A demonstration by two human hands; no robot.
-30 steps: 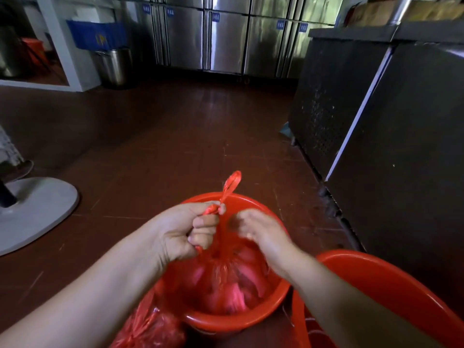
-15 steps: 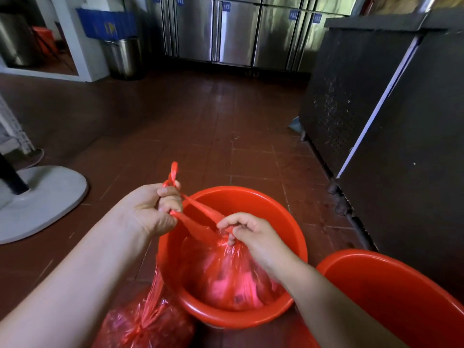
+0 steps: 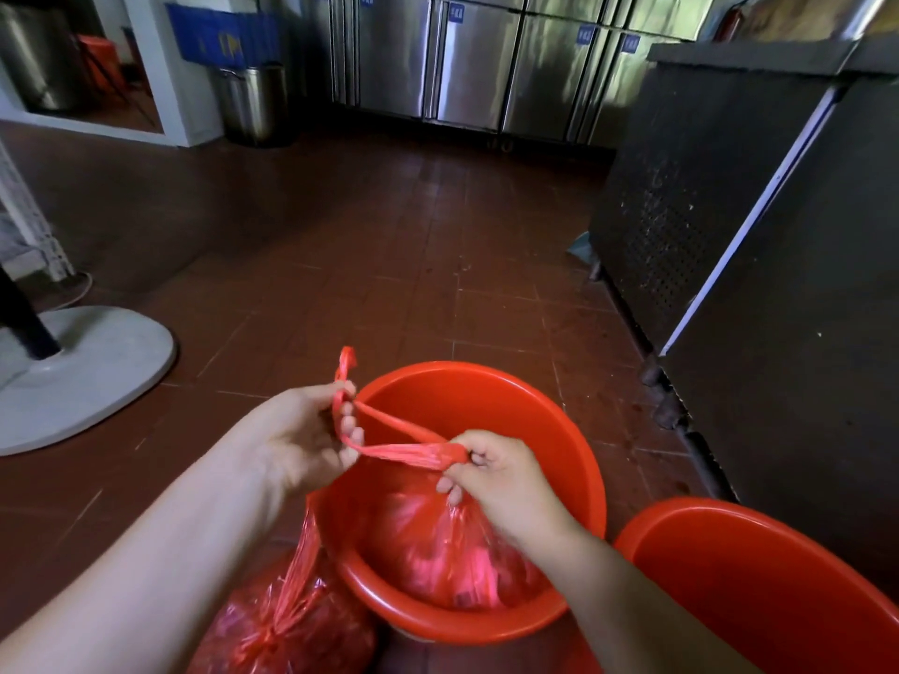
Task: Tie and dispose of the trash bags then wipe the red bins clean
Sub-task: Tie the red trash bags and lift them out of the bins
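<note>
Left hand [image 3: 301, 437] grips one twisted strip of the red bag [image 3: 438, 547]; right hand [image 3: 496, 479] pinches the bag neck. Bag sits in the red bin [image 3: 559, 430] below both hands. Tied bag [image 3: 287, 625] on floor under left forearm, second bin [image 3: 759, 576] right of right forearm. Dark counter [image 3: 778, 284] far right, fan base [image 3: 82, 372] left.

Dim room, glare on steel fridge doors [image 3: 467, 65], wide-angle bending at edges, perhaps slight motion blur.
</note>
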